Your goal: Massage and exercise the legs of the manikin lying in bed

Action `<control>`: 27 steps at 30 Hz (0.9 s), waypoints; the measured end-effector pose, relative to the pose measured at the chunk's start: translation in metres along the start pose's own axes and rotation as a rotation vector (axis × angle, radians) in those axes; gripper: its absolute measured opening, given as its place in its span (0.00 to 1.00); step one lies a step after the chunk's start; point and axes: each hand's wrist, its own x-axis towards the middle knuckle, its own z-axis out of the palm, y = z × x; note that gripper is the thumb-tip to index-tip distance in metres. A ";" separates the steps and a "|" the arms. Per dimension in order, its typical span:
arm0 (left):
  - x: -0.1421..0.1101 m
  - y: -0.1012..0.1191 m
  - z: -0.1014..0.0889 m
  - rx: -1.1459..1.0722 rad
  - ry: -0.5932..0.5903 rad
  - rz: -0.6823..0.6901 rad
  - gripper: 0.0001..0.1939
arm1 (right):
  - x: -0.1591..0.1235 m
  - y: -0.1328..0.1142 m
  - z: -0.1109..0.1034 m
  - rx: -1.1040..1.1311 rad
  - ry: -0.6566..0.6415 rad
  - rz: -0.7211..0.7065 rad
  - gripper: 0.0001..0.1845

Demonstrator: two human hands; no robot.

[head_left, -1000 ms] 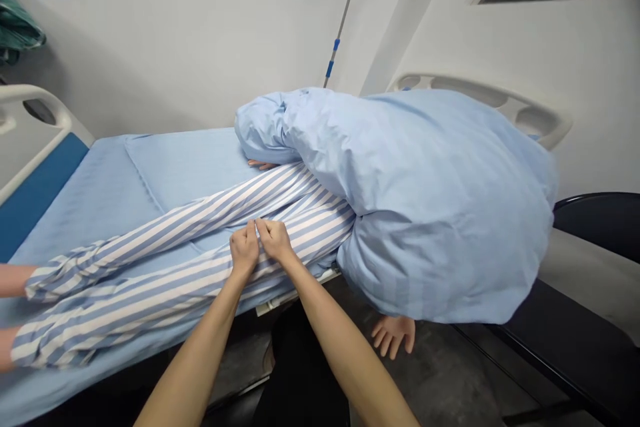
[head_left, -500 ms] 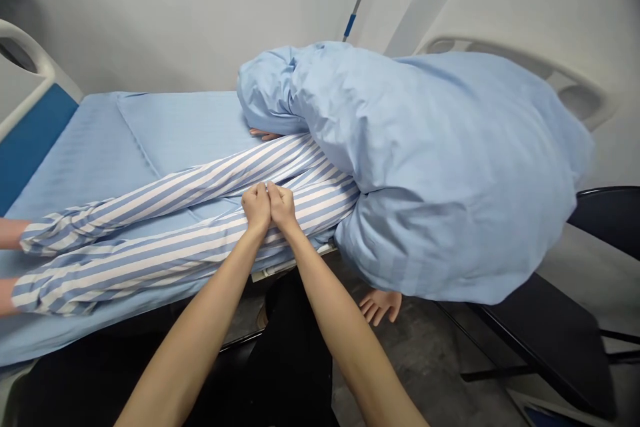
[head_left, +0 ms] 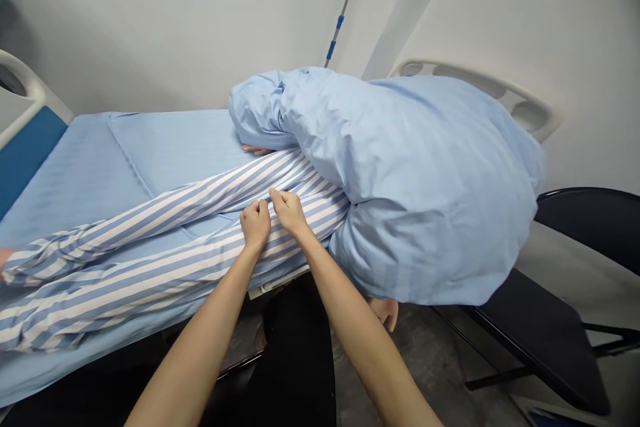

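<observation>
Left hand (head_left: pixel 256 223) and right hand (head_left: pixel 290 210) side by side above near leg of striped trousers (head_left: pixel 165 283) — fingers of both curled into fists, thumbs uppermost. Cannot tell whether cloth is pinched. Trousers lie lengthwise on bed (head_left: pixel 170 137), near leg along near edge. Rumpled blue quilt (head_left: pixel 425 180) heaped toward bed's right end, overhanging near edge — lying figure's hand (head_left: pixel 385 312) shows below it. Black chair (head_left: pixel 545 340) beyond quilt.

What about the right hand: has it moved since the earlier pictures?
Yes. Judged against the white headboard, the right hand has shifted slightly toward it, and nearer the blue quilt.
</observation>
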 end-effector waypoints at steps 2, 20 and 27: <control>-0.001 0.000 0.000 0.010 0.001 0.002 0.18 | -0.002 0.006 -0.001 -0.049 0.017 -0.027 0.25; 0.005 0.028 0.031 -0.472 -0.032 -0.095 0.16 | -0.011 0.026 0.002 0.111 0.210 -0.020 0.24; -0.004 0.014 0.036 -0.156 -0.016 0.067 0.19 | -0.007 0.028 0.000 0.236 0.215 0.005 0.23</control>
